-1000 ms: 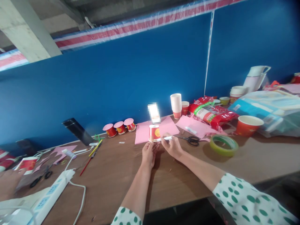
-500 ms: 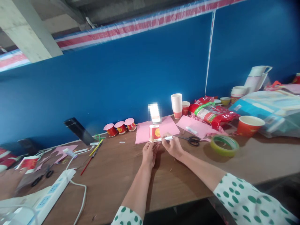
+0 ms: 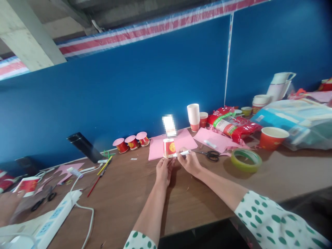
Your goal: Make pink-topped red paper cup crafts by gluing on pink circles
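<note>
In front of me a red and white paper cup [image 3: 169, 148] with a yellow emblem is held at its lower end by my left hand [image 3: 163, 171], the fingers closed on it. My right hand [image 3: 190, 162] grips a white pen [image 3: 183, 153], whose tip points left at the cup's lower edge. Fingers hide part of that edge, so I cannot tell whether the tip touches. Behind the cup lie pink paper sheets [image 3: 155, 148]. Black-handled scissors [image 3: 212, 155] rest just right of my right hand.
Three short red cups topped with pink discs [image 3: 132, 142] stand left by the blue partition [image 3: 129, 86]. To the right are a tape roll [image 3: 246, 160], an orange cup [image 3: 273, 139] and a red packet [image 3: 233, 126]. A power strip [image 3: 58, 216] and another person's hand [image 3: 10, 205] are at the left.
The whole view has shifted slightly, so things on the table appear a little further left. Both hands keep their hold on the cup and the pen.
</note>
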Demonstrator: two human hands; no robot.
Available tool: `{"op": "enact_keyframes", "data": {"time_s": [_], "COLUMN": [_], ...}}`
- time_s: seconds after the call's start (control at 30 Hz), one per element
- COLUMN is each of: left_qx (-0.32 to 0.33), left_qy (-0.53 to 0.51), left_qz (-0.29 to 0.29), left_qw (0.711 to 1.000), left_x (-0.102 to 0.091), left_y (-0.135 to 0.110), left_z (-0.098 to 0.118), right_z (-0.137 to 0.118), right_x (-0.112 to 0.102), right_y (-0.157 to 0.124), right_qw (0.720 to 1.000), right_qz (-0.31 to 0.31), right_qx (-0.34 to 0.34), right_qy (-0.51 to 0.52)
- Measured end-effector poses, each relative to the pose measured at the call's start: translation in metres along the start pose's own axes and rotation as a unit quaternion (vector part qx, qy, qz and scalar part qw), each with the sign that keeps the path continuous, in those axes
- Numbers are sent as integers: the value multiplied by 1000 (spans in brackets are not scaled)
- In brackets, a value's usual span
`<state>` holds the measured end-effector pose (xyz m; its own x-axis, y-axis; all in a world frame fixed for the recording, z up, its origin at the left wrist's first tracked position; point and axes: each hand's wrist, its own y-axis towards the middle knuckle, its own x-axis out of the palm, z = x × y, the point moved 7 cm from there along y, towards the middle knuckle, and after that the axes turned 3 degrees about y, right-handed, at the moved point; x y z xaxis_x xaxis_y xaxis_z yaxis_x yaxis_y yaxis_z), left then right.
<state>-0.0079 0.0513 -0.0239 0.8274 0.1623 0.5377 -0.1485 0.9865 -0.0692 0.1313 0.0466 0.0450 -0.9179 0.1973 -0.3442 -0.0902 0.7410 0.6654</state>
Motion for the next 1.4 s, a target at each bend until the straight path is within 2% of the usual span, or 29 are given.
{"op": "enact_keyframes", "data": {"time_s": [0.7,1.4], "left_qx": [-13,3], "left_qy": [12,-3], "left_qz": [-5,-2], "left_qw": [1000,1000], "left_x": [2,0], "left_y": [-2,-1], "left_z": [0,2], "right_z": [-2,-2], "right_x": [-6,-5], "right_y": [3,3], "right_qw": [999,1000], "right_qz": [28,13], "right_qx": [-6,6], "right_qy": [-30,-17]}}
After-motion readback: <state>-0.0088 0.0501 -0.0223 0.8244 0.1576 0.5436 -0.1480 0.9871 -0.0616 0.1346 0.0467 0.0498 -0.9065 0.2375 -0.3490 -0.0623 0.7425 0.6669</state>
